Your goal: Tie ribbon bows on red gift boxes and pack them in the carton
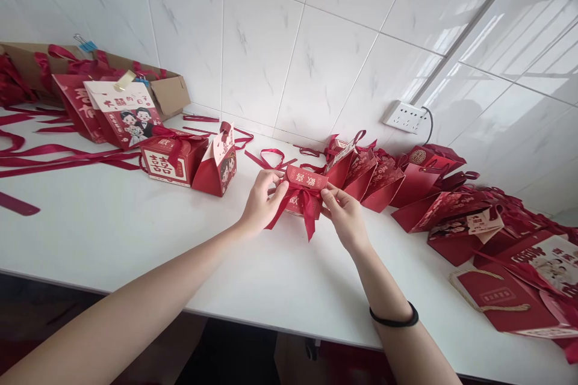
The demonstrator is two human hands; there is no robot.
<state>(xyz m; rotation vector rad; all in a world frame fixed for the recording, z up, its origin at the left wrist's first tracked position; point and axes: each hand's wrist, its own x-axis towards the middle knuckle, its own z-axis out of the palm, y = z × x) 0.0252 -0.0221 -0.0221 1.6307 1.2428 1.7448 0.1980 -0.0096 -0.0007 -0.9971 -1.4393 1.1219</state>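
Observation:
Between my two hands, over the middle of the white table, is a small red gift box (307, 178) with pale characters on its flap. A dark red ribbon (309, 216) is tied across its front in a bow, and its tails hang down. My left hand (265, 197) grips the box's left edge, with the thumb on the near side. On the opposite edge, my right hand (342, 212) pinches the box near the bow, its thumb in front. The fingers behind the box are partly hidden.
Left stand a square red box (169, 159), a peaked box (217, 162) and a cardboard box (169, 93) of ribbons. Loose ribbons (67, 153) lie along the table (112, 222). Many finished-looking red boxes (383, 183) line the right side. A power strip (405, 117) is on the tiled wall.

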